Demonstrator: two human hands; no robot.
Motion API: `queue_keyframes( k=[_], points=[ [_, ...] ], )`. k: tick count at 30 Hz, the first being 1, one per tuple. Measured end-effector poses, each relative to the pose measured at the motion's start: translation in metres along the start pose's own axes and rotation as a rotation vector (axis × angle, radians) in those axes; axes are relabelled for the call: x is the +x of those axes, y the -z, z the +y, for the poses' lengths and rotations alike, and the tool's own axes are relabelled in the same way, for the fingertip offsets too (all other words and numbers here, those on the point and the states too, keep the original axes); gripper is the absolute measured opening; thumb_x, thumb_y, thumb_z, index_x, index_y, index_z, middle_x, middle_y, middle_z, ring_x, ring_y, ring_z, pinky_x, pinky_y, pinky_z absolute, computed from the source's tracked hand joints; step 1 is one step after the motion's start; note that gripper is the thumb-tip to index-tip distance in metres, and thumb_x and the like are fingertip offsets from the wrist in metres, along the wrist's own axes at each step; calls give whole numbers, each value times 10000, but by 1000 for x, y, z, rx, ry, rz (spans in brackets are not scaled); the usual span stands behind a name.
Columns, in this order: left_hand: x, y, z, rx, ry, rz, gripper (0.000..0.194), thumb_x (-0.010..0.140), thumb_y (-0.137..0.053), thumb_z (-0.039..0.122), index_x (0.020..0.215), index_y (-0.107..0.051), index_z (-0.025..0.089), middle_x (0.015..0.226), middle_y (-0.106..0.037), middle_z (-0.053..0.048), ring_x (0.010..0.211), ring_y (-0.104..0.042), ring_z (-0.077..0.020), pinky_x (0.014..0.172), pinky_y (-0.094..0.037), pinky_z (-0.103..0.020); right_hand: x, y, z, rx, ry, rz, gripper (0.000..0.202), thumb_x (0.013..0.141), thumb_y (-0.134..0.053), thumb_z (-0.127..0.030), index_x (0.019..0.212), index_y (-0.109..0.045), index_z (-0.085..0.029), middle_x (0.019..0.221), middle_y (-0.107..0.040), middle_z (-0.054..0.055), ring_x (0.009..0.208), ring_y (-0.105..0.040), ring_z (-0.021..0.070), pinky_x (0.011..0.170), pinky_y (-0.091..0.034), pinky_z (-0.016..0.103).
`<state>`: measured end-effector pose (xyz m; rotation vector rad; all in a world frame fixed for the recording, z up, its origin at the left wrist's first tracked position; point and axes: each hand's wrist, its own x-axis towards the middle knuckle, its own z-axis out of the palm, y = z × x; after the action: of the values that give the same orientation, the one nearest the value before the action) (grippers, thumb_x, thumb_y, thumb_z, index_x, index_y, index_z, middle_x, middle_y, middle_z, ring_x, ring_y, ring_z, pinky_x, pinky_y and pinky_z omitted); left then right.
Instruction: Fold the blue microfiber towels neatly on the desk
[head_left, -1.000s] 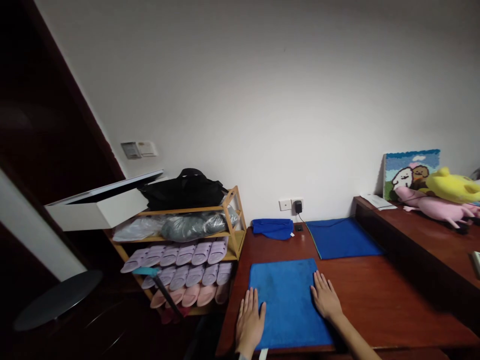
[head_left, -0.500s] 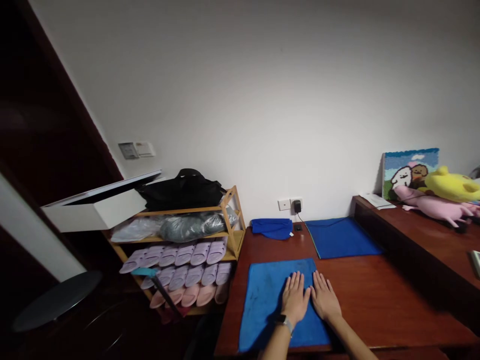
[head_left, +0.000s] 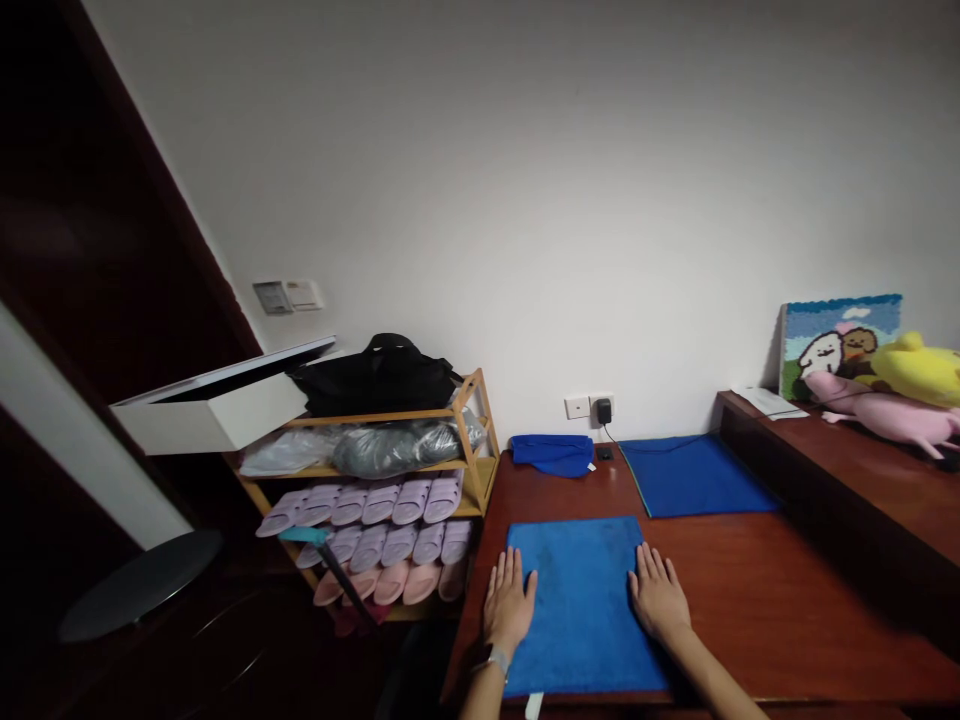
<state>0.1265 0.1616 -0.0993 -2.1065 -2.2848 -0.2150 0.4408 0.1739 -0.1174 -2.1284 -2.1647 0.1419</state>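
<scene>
A light blue cloth lies spread flat near the front of the brown wooden table, with faint dark marks on it. My left hand, a watch on its wrist, rests flat on the cloth's left edge, fingers stretched out. On the right edge my right hand lies flat too, fingers extended, partly over the bare wood. Neither hand grips anything. A white tag pokes out below the front edge of the cloth.
Behind lie a folded blue cloth and a flat darker blue cloth. A plugged-in adapter hangs on the wall. Left stands a shoe rack with slippers and a black bag. Plush toys sit on the raised ledge at right.
My left hand has slid left from the cloth's middle to its left edge. My right hand stays at the right edge. The cloth looks smoother, and the view has shifted slightly.
</scene>
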Motion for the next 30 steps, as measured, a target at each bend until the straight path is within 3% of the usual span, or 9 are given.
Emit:
queue_keyframes(
  k=[3,7,10,16,19,22,27,30],
  points=[
    [-1,-3,1,-4,-2,14,712,1067,-225,533,1636,-324,116,1711,-266,-101,1594,-241,-277,1308,-233,-466,13,7,-1,3,0,13,696,1024,-218,-388,1601,-367,-27,1677,-346,169,1584,-266,320,1298,-131,526],
    [0,-6,3,-14,-11,20,698,1069,-223,533,1636,-334,141,1710,-276,-94,1592,-251,-275,1307,-234,-474,42,21,0,69,18,-16,676,1038,-177,-396,1655,-265,-134,1730,-240,60,1607,-198,268,1299,-155,486],
    [1,-9,1,-26,-12,29,706,1068,-229,545,1636,-331,138,1710,-275,-96,1591,-254,-273,1304,-245,-480,57,24,2,105,33,-70,693,1041,-175,-431,1662,-217,-125,1741,-203,40,1612,-174,244,1302,-151,435],
    [4,-11,-7,-23,-6,14,706,1060,-264,549,1626,-352,137,1700,-294,-103,1583,-275,-266,1300,-254,-479,59,16,4,154,37,-46,715,1037,-176,-435,1654,-207,-76,1737,-209,84,1615,-157,231,1307,-114,411],
    [10,-4,1,-17,12,10,695,1060,-270,534,1617,-373,131,1692,-306,-114,1582,-277,-283,1301,-245,-508,58,15,2,159,32,-44,717,1033,-182,-434,1652,-217,-73,1735,-211,90,1614,-164,236,1307,-112,407],
    [20,4,38,-65,-75,59,678,1073,-239,521,1627,-356,148,1702,-288,-105,1587,-262,-286,1303,-243,-519,59,17,1,143,32,-45,717,1031,-179,-423,1651,-203,-63,1738,-195,91,1616,-154,237,1307,-110,406],
    [38,2,149,-232,-407,-43,658,1090,-123,497,1639,-333,202,1712,-309,-50,1592,-260,-233,1311,-248,-475,60,16,3,121,48,-50,701,1032,-187,-389,1653,-196,-65,1737,-180,99,1615,-154,243,1307,-123,422],
    [47,-10,195,-292,-459,-95,671,1087,-69,492,1642,-327,218,1705,-337,-43,1594,-254,-213,1320,-219,-467,61,13,7,106,100,-40,677,1008,-265,-328,1647,-271,-107,1735,-183,94,1616,-142,258,1306,-126,442]
  ],
)
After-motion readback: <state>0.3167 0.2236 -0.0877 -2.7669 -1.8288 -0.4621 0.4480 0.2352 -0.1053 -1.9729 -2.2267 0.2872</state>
